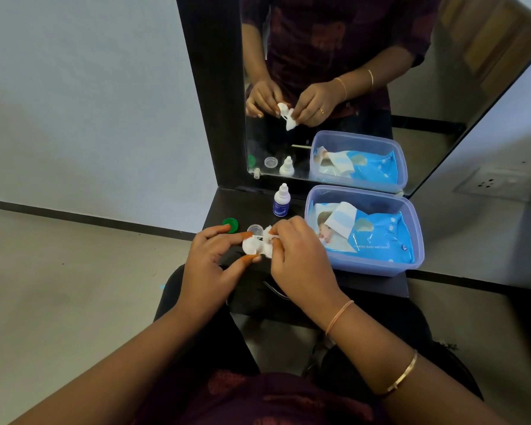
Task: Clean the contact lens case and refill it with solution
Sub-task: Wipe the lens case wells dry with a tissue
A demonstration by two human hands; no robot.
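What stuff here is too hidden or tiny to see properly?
1. Lens case, head view: the left hand, the right hand and the wipe cover parts of it, so the inside of its cups cannot be seen.
2. Bottle label, head view: too small and blurred to read.
3. Wipes pack, head view: its near edge sits behind the box wall.

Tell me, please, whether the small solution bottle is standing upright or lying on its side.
Upright. The solution bottle stands on its base on the dark shelf, its white top pointing up.
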